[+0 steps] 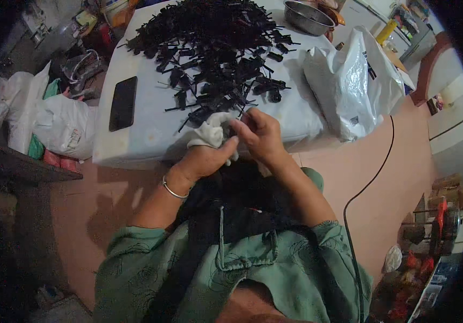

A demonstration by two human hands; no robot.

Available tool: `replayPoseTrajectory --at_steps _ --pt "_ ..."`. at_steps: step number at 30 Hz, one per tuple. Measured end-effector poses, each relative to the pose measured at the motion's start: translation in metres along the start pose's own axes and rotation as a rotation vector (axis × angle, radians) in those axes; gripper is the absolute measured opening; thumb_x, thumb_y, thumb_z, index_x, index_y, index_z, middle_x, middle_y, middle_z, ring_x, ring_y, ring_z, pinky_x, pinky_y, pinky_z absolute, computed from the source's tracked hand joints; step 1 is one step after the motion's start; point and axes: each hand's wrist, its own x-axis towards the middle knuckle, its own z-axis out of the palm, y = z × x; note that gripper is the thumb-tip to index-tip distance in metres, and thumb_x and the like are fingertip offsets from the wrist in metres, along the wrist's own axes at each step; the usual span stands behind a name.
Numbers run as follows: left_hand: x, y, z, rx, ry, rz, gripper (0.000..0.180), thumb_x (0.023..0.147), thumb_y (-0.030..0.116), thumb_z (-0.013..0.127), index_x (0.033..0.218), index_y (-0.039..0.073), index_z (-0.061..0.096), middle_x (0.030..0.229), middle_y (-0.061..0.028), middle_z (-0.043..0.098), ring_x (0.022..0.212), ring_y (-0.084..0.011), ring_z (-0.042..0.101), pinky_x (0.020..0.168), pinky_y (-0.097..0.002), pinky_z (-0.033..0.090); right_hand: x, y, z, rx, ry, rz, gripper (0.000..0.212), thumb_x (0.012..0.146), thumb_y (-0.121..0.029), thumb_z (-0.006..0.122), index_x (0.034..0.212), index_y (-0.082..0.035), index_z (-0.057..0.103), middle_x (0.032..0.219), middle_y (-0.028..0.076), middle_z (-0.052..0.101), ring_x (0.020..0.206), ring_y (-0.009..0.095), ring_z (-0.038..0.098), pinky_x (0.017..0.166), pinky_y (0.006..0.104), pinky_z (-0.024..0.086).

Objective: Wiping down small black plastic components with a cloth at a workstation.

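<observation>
A large heap of small black plastic parts (215, 32) with thin stems covers the far middle of the table and spreads toward me. At the near edge, my left hand (204, 159) is closed, its fingers covered by a white cloth glove (209, 132) and a metal bangle (174, 189) on its wrist. My right hand (263, 137) is bare and meets the left, thumb and fingers pinched together. A thin dark stem shows at its fingertips, but what it belongs to is hidden. Whatever lies inside the left fingers is also hidden.
A black phone (123, 103) lies on the white-covered table (150, 116) at left. At right stands a white plastic bag (344, 86), with a metal bowl (308, 19) behind it. A black cable (368, 185) runs over the floor. White sacks (61, 126) are at far left.
</observation>
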Motion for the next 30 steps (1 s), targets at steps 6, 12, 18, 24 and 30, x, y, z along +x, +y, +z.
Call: replayPoseTrajectory --at_steps 6,12,18,24,30 --pt "0.009 -0.006 -0.003 0.004 0.066 -0.032 0.023 0.081 0.006 0.052 0.104 0.001 0.049 0.077 -0.0016 0.056 0.059 -0.007 0.052 0.052 -0.0212 0.044 -0.001 -0.013 -0.01 0.113 -0.104 0.073 0.024 0.085 -0.015 0.054 0.067 -0.001 0.047 0.057 -0.001 0.041 0.055 0.007 0.035 0.048 0.025 0.034" --pt "0.007 -0.014 0.001 0.27 0.083 0.231 0.024 0.078 0.004 0.053 0.101 -0.001 0.052 0.089 -0.0129 0.058 0.079 -0.0206 0.057 0.07 -0.0292 0.046 -0.003 -0.014 -0.009 -0.105 -0.25 0.094 0.025 0.089 -0.02 0.048 0.074 0.001 0.051 0.06 0.0 0.046 0.059 0.008 0.038 0.054 0.026 0.036" --pt "0.012 -0.013 0.004 0.508 0.067 0.39 0.024 0.076 0.004 0.053 0.099 -0.003 0.053 0.093 -0.0177 0.057 0.084 -0.0292 0.057 0.074 -0.0325 0.046 -0.006 0.006 0.003 0.119 -0.191 0.196 0.031 0.091 -0.023 0.043 0.073 0.0 0.051 0.06 -0.001 0.047 0.059 0.008 0.038 0.054 0.0272 0.037" --pt "0.017 0.002 -0.002 -0.014 0.091 0.107 0.018 0.082 0.005 0.048 0.099 -0.001 0.051 0.089 -0.0104 0.058 0.078 -0.0167 0.057 0.067 -0.0274 0.048 -0.004 -0.013 -0.015 0.134 -0.203 0.232 0.024 0.089 -0.018 0.046 0.074 0.0 0.05 0.06 0.0 0.045 0.058 0.008 0.038 0.053 0.0262 0.036" --pt "0.03 0.012 -0.021 -0.695 0.219 -0.103 0.021 0.086 0.006 0.047 0.107 0.007 0.046 0.086 -0.0046 0.059 0.06 -0.0074 0.054 0.051 -0.0205 0.047 -0.01 -0.016 -0.018 -0.118 -0.164 0.008 0.017 0.085 -0.015 0.053 0.078 0.0 0.052 0.059 0.008 0.047 0.054 0.013 0.043 0.051 0.028 0.038"
